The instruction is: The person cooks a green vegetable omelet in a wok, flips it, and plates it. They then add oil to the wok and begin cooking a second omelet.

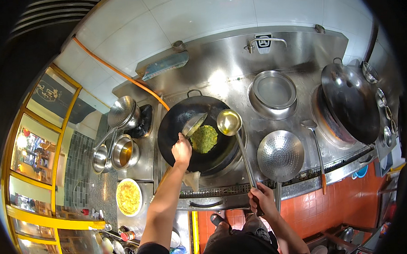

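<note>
My left hand grips the near edge of a small metal bowl, which is tilted over the black wok. Below and beside the bowl a round, flat patch of green-yellow mixture lies on the wok's inner surface. My right hand is closed around the dark grip of a long-handled ladle. Clear yellow liquid, apparently oil, sits in the ladle's cup, which is held above the wok's right edge. A folded cloth rests at the wok's near rim.
Right of the wok are a perforated strainer, a metal pot, a wok spatula and a second wok propped tilted. On the left are a plated yellow pancake, a pot of brownish liquid and a colander.
</note>
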Demonstrator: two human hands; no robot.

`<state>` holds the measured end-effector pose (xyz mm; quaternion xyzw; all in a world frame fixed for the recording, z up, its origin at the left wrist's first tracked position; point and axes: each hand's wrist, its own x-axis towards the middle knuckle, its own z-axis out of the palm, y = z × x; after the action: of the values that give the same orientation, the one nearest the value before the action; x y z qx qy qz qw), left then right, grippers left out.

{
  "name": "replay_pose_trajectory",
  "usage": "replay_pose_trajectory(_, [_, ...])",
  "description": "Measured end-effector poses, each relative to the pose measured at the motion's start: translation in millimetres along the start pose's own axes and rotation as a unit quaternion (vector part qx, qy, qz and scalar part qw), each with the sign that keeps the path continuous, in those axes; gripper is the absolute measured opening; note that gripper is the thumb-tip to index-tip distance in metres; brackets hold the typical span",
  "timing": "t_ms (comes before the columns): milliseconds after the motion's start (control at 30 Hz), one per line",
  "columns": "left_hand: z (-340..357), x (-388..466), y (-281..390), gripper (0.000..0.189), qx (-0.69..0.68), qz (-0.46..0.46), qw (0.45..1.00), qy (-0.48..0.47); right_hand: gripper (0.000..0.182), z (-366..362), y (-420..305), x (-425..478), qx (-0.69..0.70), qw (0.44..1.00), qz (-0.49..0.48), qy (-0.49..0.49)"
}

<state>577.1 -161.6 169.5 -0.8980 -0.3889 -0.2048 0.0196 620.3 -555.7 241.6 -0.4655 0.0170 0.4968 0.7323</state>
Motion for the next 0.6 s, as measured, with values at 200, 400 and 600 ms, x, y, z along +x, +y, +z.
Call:
replay_pose_trajectory(200, [-7.5, 1.7, -0.7, 0.042, -0.015, -0.025, 0.999, -0.012, 0.032, 6.0, 21.1, -30.3, 0.144, 0.989, 0.003, 0.009])
replay_pose_trajectory(400, [-4.0, -0.1, -11.7, 0.04, -0.033, 0.0, 0.999, 0.005, 0.028, -39.6, 94.3, -9.2, 0.247, 0.959, 0.064, 0.124])
replay_pose_trajectory(600, [-11.5, 5.7, -21.0, 0.036, -0.039, 0.043, 0.998, 0.024, 0.032, -85.1, 146.8, -14.6, 0.196, 0.969, 0.022, 0.146])
